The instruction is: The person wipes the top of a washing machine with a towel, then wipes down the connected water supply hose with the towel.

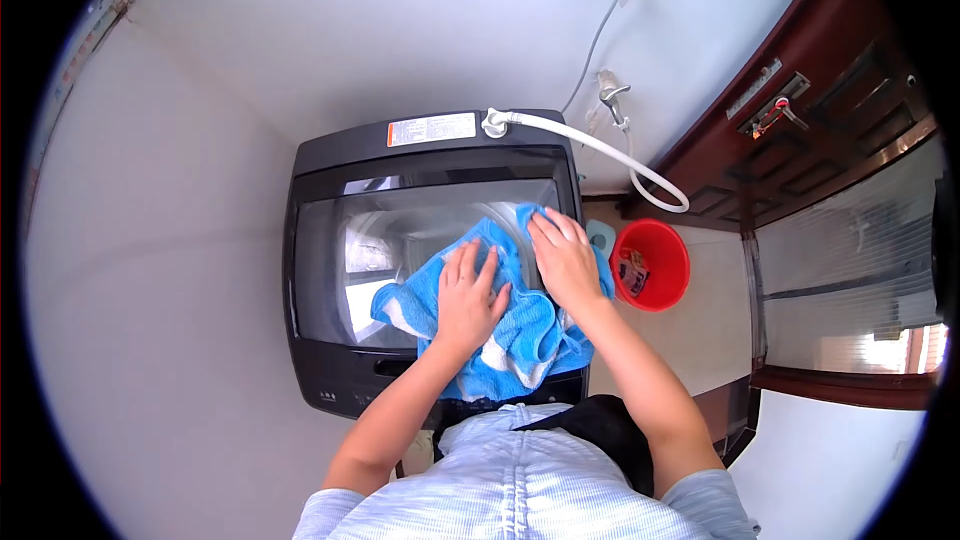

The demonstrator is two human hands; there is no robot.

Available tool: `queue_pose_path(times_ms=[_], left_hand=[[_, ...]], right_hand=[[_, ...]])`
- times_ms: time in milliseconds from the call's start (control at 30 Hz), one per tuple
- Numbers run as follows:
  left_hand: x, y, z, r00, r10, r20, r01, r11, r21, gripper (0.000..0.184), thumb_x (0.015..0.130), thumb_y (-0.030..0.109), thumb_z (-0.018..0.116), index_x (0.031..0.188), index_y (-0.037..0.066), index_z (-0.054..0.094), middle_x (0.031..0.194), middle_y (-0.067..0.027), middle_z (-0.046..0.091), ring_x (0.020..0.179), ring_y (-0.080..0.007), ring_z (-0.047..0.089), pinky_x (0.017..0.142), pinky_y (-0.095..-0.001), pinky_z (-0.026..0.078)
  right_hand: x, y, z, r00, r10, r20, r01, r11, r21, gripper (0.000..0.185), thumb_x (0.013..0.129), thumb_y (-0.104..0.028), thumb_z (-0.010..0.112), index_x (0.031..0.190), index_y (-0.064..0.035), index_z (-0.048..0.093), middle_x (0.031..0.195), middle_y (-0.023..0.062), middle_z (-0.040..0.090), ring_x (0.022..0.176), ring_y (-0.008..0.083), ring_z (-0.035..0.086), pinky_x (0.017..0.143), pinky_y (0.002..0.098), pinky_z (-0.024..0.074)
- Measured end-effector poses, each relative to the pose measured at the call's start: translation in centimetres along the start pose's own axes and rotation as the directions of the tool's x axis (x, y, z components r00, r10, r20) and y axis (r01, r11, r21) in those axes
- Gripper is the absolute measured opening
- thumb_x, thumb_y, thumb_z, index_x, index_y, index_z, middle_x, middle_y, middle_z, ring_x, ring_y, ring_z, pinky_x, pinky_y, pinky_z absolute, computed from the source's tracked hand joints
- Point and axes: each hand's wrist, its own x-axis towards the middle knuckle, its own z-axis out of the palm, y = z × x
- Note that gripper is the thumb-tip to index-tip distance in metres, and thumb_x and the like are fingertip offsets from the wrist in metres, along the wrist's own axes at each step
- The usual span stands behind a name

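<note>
A blue and white towel [510,325] lies crumpled on the closed lid of a dark top-loading washing machine [335,270], towards its right front. My left hand [468,305] rests on the towel's left part, palm down with the fingers spread. On the upper right part of the towel, near the lid's right edge, my right hand [565,262] lies palm down with its fingers extended. Folds of the towel bunch up between and below both hands, reaching over the machine's front edge.
A white hose [600,145] runs from the machine's back to a wall tap [612,95]. On the floor to the right stands a red bucket [668,265] with a packet inside. Farther right is a dark red door [820,130] with keys in its lock.
</note>
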Motion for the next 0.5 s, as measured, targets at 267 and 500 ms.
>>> queue_pose_path(times_ms=[267,500], left_hand=[[5.1,1.0,0.5,0.987,-0.159,0.005,0.154,0.962,0.224,0.054,0.082,0.030,0.059,0.134,0.020,0.058,0.132,-0.0160,0.050,0.121,-0.0341,0.045,0.087,-0.0497,0.038],[3.4,-1.9,1.7,0.998,-0.067,-0.016,0.068,0.997,0.044,0.052,0.077,0.006,0.058,0.129,0.002,0.058,0.131,-0.0162,0.053,0.120,-0.0356,0.051,0.104,-0.0449,0.039]], right_hand=[[3.9,2.0,1.4,0.990,0.130,-0.061,-0.133,0.990,-0.037,0.026,0.087,-0.014,0.059,0.110,-0.0072,0.068,0.114,0.0069,0.061,0.112,0.0276,0.055,0.095,0.0416,0.0406],[3.6,-0.9,-1.5,0.927,0.331,-0.177,-0.263,0.910,0.322,0.025,0.085,-0.007,0.064,0.109,-0.0057,0.068,0.103,0.0092,0.065,0.105,0.0303,0.058,0.087,0.0411,0.0457]])
